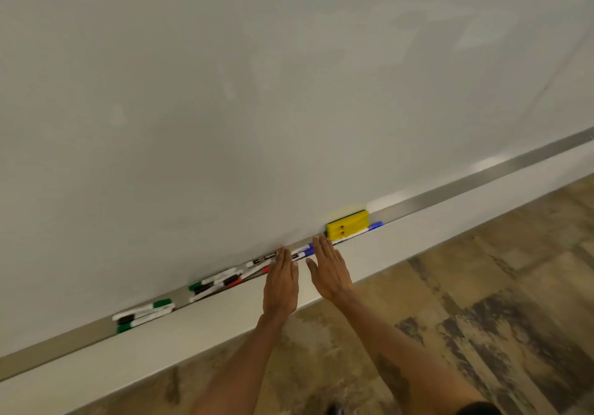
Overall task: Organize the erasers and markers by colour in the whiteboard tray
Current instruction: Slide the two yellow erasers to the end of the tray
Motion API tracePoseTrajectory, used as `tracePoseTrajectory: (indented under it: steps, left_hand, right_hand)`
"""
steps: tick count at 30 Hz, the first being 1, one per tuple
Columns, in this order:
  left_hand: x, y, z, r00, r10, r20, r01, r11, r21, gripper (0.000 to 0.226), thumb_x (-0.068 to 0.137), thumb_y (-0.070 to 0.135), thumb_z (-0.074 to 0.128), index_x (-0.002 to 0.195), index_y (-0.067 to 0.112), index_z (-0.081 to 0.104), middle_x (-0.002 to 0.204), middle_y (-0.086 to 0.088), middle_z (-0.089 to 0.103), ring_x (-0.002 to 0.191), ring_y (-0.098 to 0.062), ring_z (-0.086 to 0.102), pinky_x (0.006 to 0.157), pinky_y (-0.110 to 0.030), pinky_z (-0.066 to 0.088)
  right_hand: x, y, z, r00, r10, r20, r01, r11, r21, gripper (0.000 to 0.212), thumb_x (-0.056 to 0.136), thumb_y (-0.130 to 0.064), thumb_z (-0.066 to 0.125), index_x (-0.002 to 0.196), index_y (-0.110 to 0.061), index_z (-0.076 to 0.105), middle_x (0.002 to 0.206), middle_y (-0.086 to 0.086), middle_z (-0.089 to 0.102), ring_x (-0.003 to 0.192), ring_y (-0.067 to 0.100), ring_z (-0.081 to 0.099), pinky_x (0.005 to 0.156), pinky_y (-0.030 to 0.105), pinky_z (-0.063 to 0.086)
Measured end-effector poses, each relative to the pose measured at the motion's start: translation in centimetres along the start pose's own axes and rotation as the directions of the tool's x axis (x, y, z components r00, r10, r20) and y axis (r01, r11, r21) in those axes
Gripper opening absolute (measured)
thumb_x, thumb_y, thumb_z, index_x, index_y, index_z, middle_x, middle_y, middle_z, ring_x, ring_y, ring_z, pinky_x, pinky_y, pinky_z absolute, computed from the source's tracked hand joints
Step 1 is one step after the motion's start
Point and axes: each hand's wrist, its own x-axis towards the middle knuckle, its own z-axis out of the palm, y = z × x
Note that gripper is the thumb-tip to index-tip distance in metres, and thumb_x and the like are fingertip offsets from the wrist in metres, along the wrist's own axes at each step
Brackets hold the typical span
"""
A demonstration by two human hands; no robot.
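Observation:
A metal whiteboard tray (482, 175) runs diagonally from lower left to upper right. A yellow eraser (347, 224) stands in it, with a blue marker (374, 225) just to its right. Green markers (144, 313) lie at the left. A mixed pile of black, red and green markers (218, 281) lies in the middle. A black-labelled marker (262, 259) and a blue marker (305, 250) lie by my fingertips. My left hand (280, 281) and my right hand (328, 268) are flat and open, fingers reaching the tray, holding nothing.
The whiteboard (257, 93) fills the upper view. A white ledge (193, 328) runs below the tray. Mottled wood-look floor (466, 302) lies beneath, at right and bottom.

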Motion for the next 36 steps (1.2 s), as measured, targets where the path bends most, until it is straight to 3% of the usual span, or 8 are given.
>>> tracePoseTrajectory:
  steps: [4, 9, 13, 15, 17, 19, 25, 36]
  left_hand:
    - [1.6, 5.3, 4.4, 0.998, -0.053, 0.034, 0.06, 0.974, -0.218, 0.052, 0.107, 0.033, 0.028, 0.155, 0.018, 0.023, 0.164, 0.002, 0.022, 0.151, -0.013, 0.021, 0.121, -0.026, 0.018]
    - [3.8, 9.0, 8.0, 0.98, -0.179, 0.09, 0.2, 0.903, -0.38, 0.053, 0.106, 0.035, 0.032, 0.156, 0.022, 0.022, 0.155, -0.009, 0.042, 0.139, -0.028, 0.044, 0.116, -0.041, 0.037]
    - [6.2, 9.9, 9.7, 0.968, -0.231, 0.094, 0.249, 0.87, -0.426, 0.057, 0.105, 0.019, 0.04, 0.157, 0.023, 0.017, 0.159, -0.004, 0.034, 0.139, -0.029, 0.044, 0.115, -0.041, 0.038]
    - [7.4, 9.8, 10.4, 0.961, -0.255, 0.104, 0.274, 0.85, -0.45, 0.06, 0.104, 0.016, 0.04, 0.157, 0.025, 0.015, 0.16, -0.003, 0.032, 0.136, -0.022, 0.047, 0.112, -0.035, 0.038]
    - [8.2, 9.6, 10.9, 0.952, -0.283, 0.114, 0.302, 0.823, -0.481, 0.06, 0.103, 0.016, 0.04, 0.157, 0.026, 0.015, 0.16, -0.003, 0.031, 0.119, -0.006, 0.051, 0.098, -0.026, 0.038]
    - [8.9, 9.2, 11.6, 0.943, -0.306, 0.128, 0.328, 0.797, -0.508, 0.062, 0.103, 0.016, 0.041, 0.157, 0.028, 0.015, 0.16, -0.003, 0.031, 0.118, -0.009, 0.052, 0.091, -0.024, 0.035]
    - [9.8, 8.6, 12.9, 0.934, -0.323, 0.152, 0.354, 0.786, -0.507, 0.063, 0.101, 0.015, 0.046, 0.157, 0.028, 0.018, 0.16, -0.004, 0.032, 0.142, -0.028, 0.038, 0.11, -0.039, 0.039]
    - [8.8, 8.9, 11.0, 0.95, -0.284, 0.125, 0.298, 0.721, -0.626, 0.062, 0.097, 0.008, 0.045, 0.154, 0.028, 0.029, 0.158, 0.002, 0.035, 0.144, -0.022, 0.035, 0.115, -0.041, 0.035]
  right_hand:
    - [1.2, 5.9, -2.8, 0.996, 0.088, -0.014, -0.086, 0.993, 0.079, 0.063, 0.106, -0.037, 0.031, 0.157, -0.015, 0.002, 0.167, 0.003, -0.002, 0.155, 0.018, 0.002, 0.126, 0.038, 0.013]
    - [3.0, 10.7, -4.7, 0.979, 0.202, 0.004, -0.192, 0.928, 0.319, 0.065, 0.104, -0.026, 0.042, 0.157, -0.012, 0.006, 0.167, 0.007, 0.007, 0.153, 0.023, 0.014, 0.125, 0.039, 0.019]
    - [5.8, 13.6, -6.0, 0.952, 0.305, 0.01, -0.269, 0.824, 0.499, 0.068, 0.1, -0.01, 0.048, 0.157, -0.011, 0.011, 0.166, 0.008, 0.013, 0.152, 0.026, 0.017, 0.123, 0.041, 0.021]
    - [7.4, 14.7, -6.3, 0.942, 0.333, 0.037, -0.298, 0.783, 0.547, 0.067, 0.1, -0.011, 0.048, 0.157, -0.011, 0.011, 0.165, 0.009, 0.014, 0.152, 0.027, 0.018, 0.123, 0.041, 0.021]
    - [8.6, 15.2, -6.4, 0.939, 0.34, 0.053, -0.304, 0.747, 0.591, 0.066, 0.102, -0.015, 0.049, 0.157, -0.012, 0.013, 0.165, 0.009, 0.017, 0.151, 0.028, 0.021, 0.121, 0.043, 0.024]
    - [9.6, 15.5, -6.3, 0.94, 0.338, 0.056, -0.298, 0.725, 0.621, 0.064, 0.102, -0.016, 0.05, 0.156, -0.013, 0.016, 0.163, 0.011, 0.023, 0.148, 0.031, 0.028, 0.118, 0.043, 0.029]
    - [10.9, 15.5, -5.4, 0.946, 0.323, 0.04, -0.272, 0.716, 0.643, 0.055, 0.102, -0.014, 0.049, 0.152, -0.011, 0.027, 0.155, 0.013, 0.038, 0.138, 0.034, 0.043, 0.113, 0.048, 0.039]
    - [9.5, 13.0, -5.9, 0.94, 0.336, -0.058, -0.204, 0.69, 0.694, 0.055, 0.101, -0.017, 0.053, 0.151, -0.014, 0.029, 0.156, 0.01, 0.037, 0.141, 0.03, 0.039, 0.114, 0.043, 0.036]
